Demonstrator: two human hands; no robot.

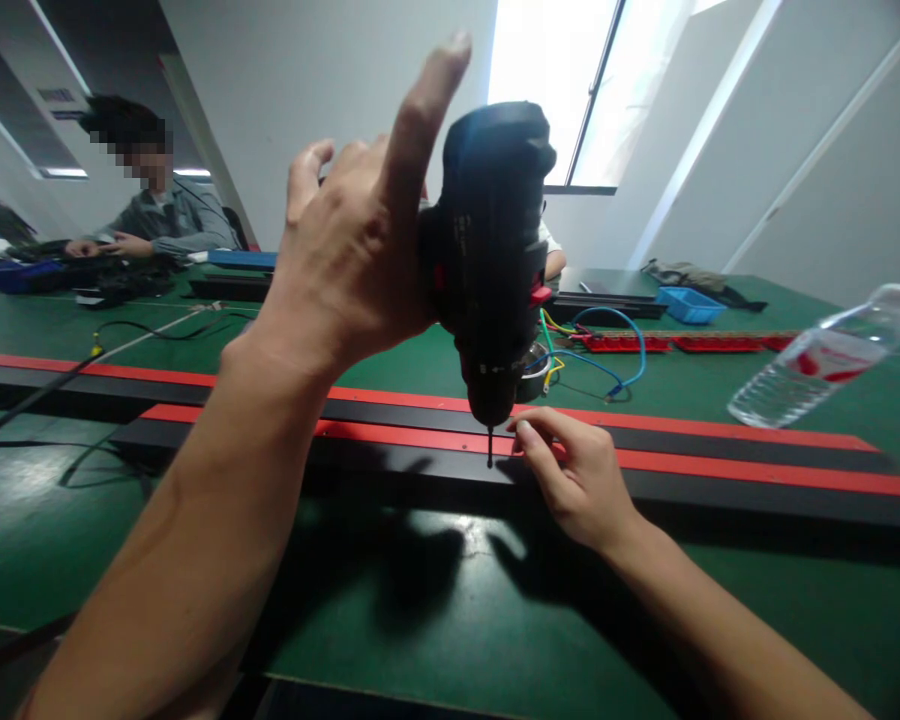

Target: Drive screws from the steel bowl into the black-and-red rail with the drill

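Observation:
My left hand (345,240) grips a black cordless drill (491,220) from its left side, with one finger pointing up and away from it. The drill hangs nose down. Its thin bit (490,450) ends just in front of or at the near black bar (412,462), which has a red strip (757,473) along its top; contact cannot be made out. Right of the bit, my right hand (585,480) is closed, thumb and fingers pinched together by the red strip. Whatever lies between those fingertips is hidden. A second black bar with a red strip (690,424) lies behind.
On the green table (420,640), a tilted clear bottle (810,370) is at right. Coloured wires (637,350) and a round metal part (532,375) lie behind the drill. Farther back are a blue bin (690,305), red strips (637,343) and a seated person (165,220). Black cable (45,400) runs at left.

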